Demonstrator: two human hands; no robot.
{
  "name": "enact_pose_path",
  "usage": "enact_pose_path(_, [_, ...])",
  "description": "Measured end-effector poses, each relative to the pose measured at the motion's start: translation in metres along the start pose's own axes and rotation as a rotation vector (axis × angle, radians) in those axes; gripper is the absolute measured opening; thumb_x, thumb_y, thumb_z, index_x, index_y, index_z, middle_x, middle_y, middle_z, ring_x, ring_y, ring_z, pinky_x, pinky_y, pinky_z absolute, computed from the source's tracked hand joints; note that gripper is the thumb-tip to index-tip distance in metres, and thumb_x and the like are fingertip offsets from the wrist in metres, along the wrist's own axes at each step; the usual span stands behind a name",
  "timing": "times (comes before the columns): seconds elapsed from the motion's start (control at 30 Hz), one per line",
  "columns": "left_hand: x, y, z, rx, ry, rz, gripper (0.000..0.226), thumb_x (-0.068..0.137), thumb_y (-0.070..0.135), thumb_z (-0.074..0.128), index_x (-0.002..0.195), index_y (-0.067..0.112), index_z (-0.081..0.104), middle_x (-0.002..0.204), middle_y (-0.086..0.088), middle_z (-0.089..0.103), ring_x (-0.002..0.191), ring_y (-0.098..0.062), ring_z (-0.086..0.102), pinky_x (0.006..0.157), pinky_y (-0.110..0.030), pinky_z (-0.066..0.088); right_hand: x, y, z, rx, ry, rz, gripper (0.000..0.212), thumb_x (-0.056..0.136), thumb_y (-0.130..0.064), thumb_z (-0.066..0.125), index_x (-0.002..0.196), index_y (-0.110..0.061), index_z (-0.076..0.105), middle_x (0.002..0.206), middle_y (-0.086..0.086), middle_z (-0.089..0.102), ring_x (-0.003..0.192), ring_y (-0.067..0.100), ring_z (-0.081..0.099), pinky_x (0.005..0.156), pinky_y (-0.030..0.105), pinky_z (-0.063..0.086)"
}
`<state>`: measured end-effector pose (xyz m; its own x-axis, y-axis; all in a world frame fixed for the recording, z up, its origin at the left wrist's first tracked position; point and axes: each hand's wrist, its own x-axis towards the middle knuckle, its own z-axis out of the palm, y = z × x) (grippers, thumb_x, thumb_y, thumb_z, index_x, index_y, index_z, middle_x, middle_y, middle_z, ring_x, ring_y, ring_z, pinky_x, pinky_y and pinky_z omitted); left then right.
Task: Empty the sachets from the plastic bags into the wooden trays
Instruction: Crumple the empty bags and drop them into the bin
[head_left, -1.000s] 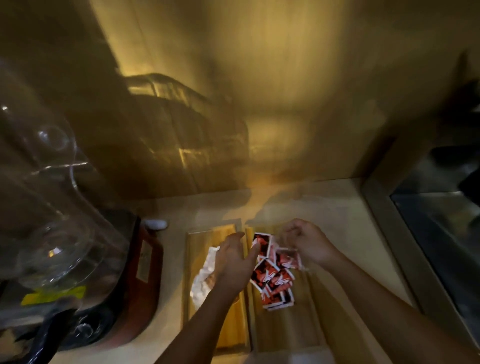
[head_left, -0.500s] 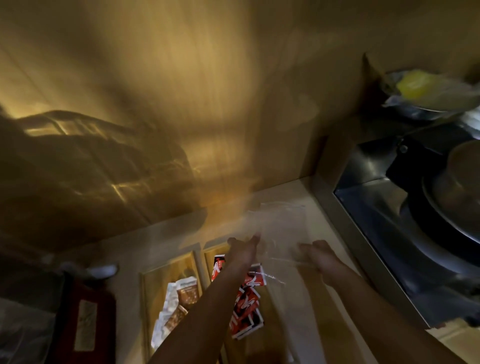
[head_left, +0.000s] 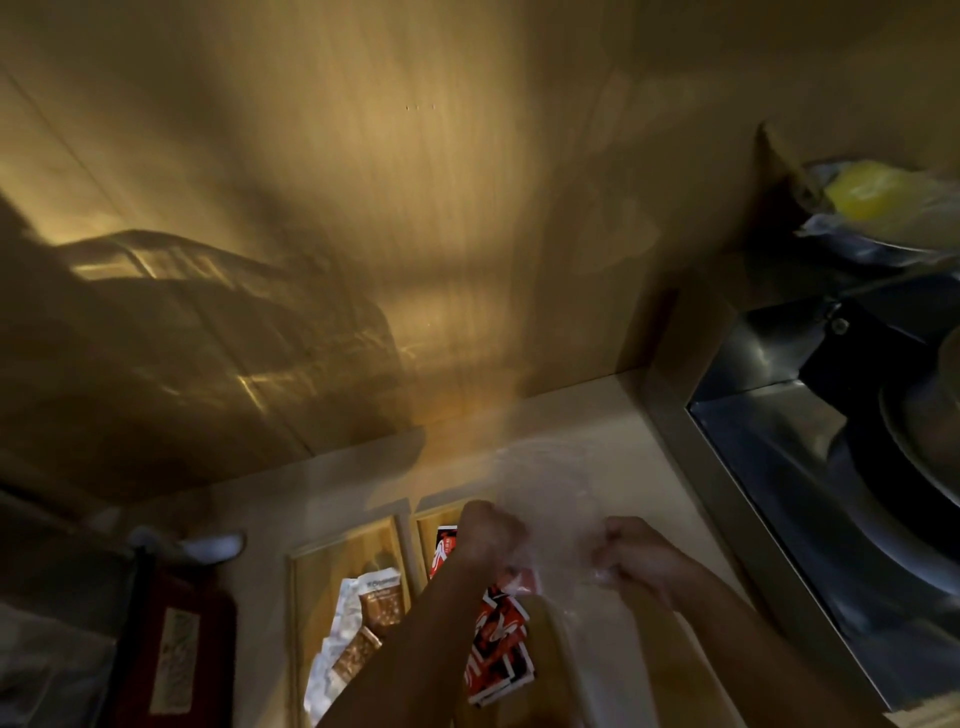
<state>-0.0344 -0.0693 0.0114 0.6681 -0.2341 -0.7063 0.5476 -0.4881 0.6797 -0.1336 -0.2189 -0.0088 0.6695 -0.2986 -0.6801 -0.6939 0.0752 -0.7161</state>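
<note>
- Your left hand (head_left: 488, 535) is curled into a fist, fingers closed on the left edge of the clear plastic bag (head_left: 550, 499); the grip itself is blurred.
- Your right hand (head_left: 631, 551) is likewise fisted, fingers pinched shut on the bag's right edge, crumpled film showing at the fingertips.
- The bag stretches between your two fists and rises beyond your fingers; it looks see-through, and you cannot tell whether any sachet is inside.
- Red-and-black sachets (head_left: 498, 639) lie in a loose pile in the right wooden tray (head_left: 431, 525), directly below your left fingers and partly hidden by your left forearm.
- Brown-and-white sachets (head_left: 363, 629) lie in the left wooden tray (head_left: 311, 566), to the left of your left fist, not touching it.
- The two trays sit side by side on the pale counter (head_left: 597, 415), which extends beyond your fingers to the wooden wall (head_left: 415, 208).
- A steel sink (head_left: 779, 493) lies to the right of your right hand, well apart.
</note>
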Motion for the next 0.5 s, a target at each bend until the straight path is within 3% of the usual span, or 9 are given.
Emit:
enact_pose_path(0.07, [-0.003, 0.0, -0.003, -0.067, -0.022, 0.059, 0.027, 0.086, -0.007, 0.05, 0.063, 0.007, 0.05, 0.061, -0.007, 0.053, 0.049, -0.017, 0.051, 0.027, -0.012, 0.035, 0.0, -0.001, 0.0, 0.052, 0.064, -0.038, 0.027, 0.068, 0.017, 0.054, 0.063, -0.009, 0.057, 0.063, 0.014, 0.05, 0.051, 0.021, 0.046, 0.049, 0.026, 0.033])
enact_pose_path(0.13, [-0.013, 0.002, -0.006, -0.094, -0.008, 0.124, 0.018, 0.087, -0.008, 0.047, 0.073, 0.0, 0.055, 0.058, -0.01, 0.058, 0.038, -0.017, 0.055, 0.029, -0.01, 0.034, 0.0, -0.002, -0.002, 0.253, 0.074, -0.039, 0.023, 0.072, 0.01, 0.058, 0.07, -0.013, 0.057, 0.067, 0.011, 0.049, 0.048, 0.017, 0.044, 0.046, 0.024, 0.033])
enact_pose_path(0.2, [-0.023, 0.005, -0.01, -0.199, -0.023, 0.177, 0.01, 0.084, -0.008, 0.052, 0.082, 0.0, 0.059, 0.066, -0.01, 0.059, 0.043, -0.013, 0.059, 0.034, -0.014, 0.041, -0.002, -0.009, -0.004, 0.46, -0.055, -0.018, 0.006, 0.079, -0.005, 0.061, 0.08, -0.011, 0.063, 0.073, 0.009, 0.051, 0.046, 0.012, 0.044, 0.045, 0.02, 0.03])
enact_pose_path(0.23, [-0.026, 0.005, -0.013, -0.226, -0.045, 0.215, 0.011, 0.083, -0.008, 0.053, 0.082, 0.001, 0.059, 0.07, -0.009, 0.059, 0.051, -0.015, 0.059, 0.039, -0.017, 0.046, -0.002, -0.013, -0.006, 0.491, -0.139, -0.017, 0.01, 0.081, -0.015, 0.061, 0.087, -0.008, 0.067, 0.078, 0.01, 0.054, 0.05, 0.014, 0.05, 0.049, 0.022, 0.031])
enact_pose_path(0.3, [-0.031, 0.006, -0.018, -0.192, -0.114, 0.247, 0.014, 0.085, -0.006, 0.052, 0.082, 0.004, 0.061, 0.076, -0.008, 0.062, 0.065, -0.02, 0.06, 0.051, -0.025, 0.052, -0.004, -0.022, -0.008, 0.394, -0.198, -0.02, 0.031, 0.083, -0.032, 0.061, 0.106, -0.012, 0.066, 0.098, 0.009, 0.063, 0.08, 0.023, 0.064, 0.064, 0.03, 0.047])
enact_pose_path(0.37, [-0.035, 0.005, -0.023, -0.099, -0.172, 0.28, 0.014, 0.086, -0.003, 0.051, 0.089, 0.003, 0.064, 0.084, -0.01, 0.067, 0.072, -0.02, 0.061, 0.061, -0.03, 0.053, -0.004, -0.029, -0.007, 0.335, -0.235, -0.043, 0.038, 0.082, -0.037, 0.06, 0.115, -0.019, 0.063, 0.11, 0.003, 0.06, 0.103, 0.027, 0.059, 0.076, 0.041, 0.051])
enact_pose_path(0.5, [-0.045, 0.006, -0.034, -0.104, -0.239, 0.364, 0.013, 0.087, 0.002, 0.057, 0.099, -0.002, 0.059, 0.089, -0.011, 0.068, 0.075, -0.015, 0.068, 0.062, -0.022, 0.056, -0.005, -0.04, -0.003, 0.341, -0.17, -0.177, 0.037, 0.07, -0.022, 0.073, 0.103, -0.006, 0.067, 0.103, 0.01, 0.068, 0.093, 0.023, 0.064, 0.077, 0.039, 0.053])
